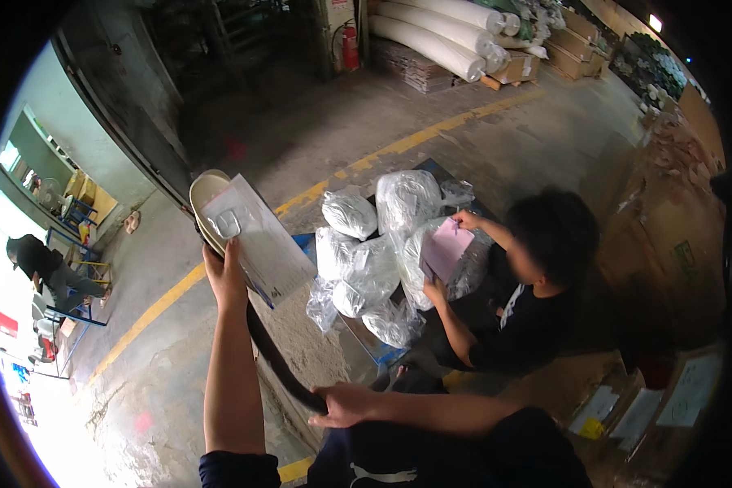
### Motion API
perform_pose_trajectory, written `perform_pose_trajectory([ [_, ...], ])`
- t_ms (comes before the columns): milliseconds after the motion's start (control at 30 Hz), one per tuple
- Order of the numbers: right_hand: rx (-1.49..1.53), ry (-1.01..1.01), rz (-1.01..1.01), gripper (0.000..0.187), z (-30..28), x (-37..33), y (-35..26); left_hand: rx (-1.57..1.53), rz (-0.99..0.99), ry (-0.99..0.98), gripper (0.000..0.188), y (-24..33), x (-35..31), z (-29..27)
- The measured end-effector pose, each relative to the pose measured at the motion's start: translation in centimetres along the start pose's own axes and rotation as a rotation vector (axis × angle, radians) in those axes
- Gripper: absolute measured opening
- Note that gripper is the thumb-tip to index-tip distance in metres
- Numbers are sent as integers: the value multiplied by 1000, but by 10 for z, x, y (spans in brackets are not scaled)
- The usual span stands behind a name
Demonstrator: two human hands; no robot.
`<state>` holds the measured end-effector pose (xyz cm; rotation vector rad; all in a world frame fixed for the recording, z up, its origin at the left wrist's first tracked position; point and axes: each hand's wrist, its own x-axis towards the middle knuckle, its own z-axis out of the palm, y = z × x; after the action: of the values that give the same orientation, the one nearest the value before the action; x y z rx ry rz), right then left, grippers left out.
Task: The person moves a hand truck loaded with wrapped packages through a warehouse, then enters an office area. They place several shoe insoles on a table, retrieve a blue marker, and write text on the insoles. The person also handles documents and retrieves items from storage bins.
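Observation:
My left hand (224, 275) is raised and grips a cream oval piece (204, 193) together with a flat clear plastic packet (260, 240) that fans out to the right. A long black curved band (272, 358) runs from that hand down to my right hand (343, 404), which is closed around its lower end near my dark-trousered lap. Whether the band is joined to the cream piece is hidden behind the packet.
A seated person in a black shirt (529, 301) holds a pink sheet (446, 248) beside clear stuffed plastic bags (374, 260) on a blue pallet. Cardboard boxes (667, 244) stand at right. White rolls (439, 32) and a red fire extinguisher (350, 45) are far back. Another person (45, 268) bends at far left.

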<state>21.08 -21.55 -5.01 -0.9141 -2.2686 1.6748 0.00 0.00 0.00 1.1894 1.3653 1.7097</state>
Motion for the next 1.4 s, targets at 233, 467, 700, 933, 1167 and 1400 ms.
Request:
perform_pose_trajectory([
  [233, 173, -142, -31, 56, -23, 0, 1, -128, -92, 7, 37, 2, -2, 1],
  [467, 188, -149, -69, 61, -21, 2, 13, -167, -122, -19, 35, 7, -1, 6],
  [700, 90, 164, -93, 68, -10, -4, -4, -163, -125, 8, 35, 9, 3, 7],
  [933, 42, 336, 284, 63, 2, 27, -57, -275, -126, -77, 31, 6, 2, 2],
  [1167, -29, 337, 267, 57, -1, 33, -56, -270, -120, -133, 33, 8, 4, 0],
  [1400, 93, 320, 168, 66, -10, 33, -58, -221, -105, -148, 37, 9, 4, -3],
])
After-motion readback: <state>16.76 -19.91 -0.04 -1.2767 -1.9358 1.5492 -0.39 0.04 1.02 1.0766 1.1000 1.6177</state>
